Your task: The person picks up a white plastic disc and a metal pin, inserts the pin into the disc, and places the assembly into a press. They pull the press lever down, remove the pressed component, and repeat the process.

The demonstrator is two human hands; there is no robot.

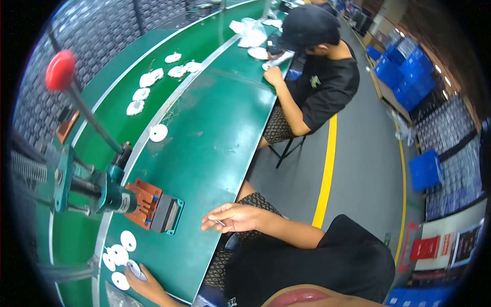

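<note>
Low in the picture, my left hand has its fingers closed on the edge of a white disc. Beside it on the green table lie several more round white discs, each with a small hole in the middle. Over the table's near edge is my right hand, its fingers curled around a small thin metal pin. Between the hands and the conveyor stands a hand press with a lever topped by a red knob. An orange-brown fixture with a grey block sits under it.
A lone white disc lies farther up the table. White bundled parts rest on the green conveyor belt. Another person sits working at the far end. Blue bins stand across the aisle. A clear plastic bag lies near my left hand.
</note>
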